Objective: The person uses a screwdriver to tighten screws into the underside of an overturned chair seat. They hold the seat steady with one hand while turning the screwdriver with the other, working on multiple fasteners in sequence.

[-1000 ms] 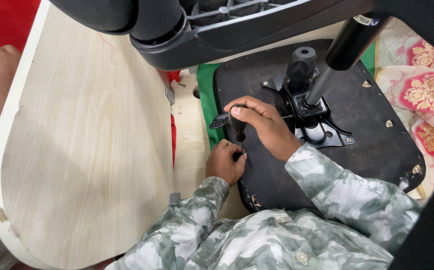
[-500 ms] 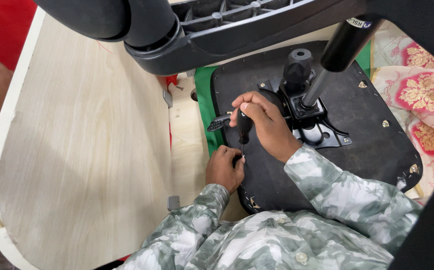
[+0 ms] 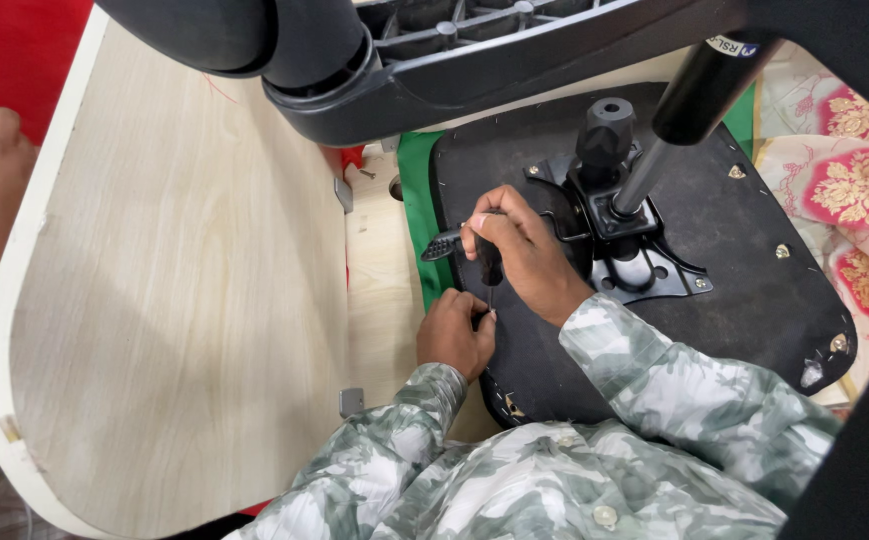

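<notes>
We are clenching the screwdriver upright in our right hand, left hand pinching its tip steady on the seat base.

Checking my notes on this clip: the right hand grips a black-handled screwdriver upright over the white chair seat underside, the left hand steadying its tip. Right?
Not quite: the seat underside is black, not white, as the head view shows. The right hand does grip the screwdriver upright, left hand at its tip.
</notes>
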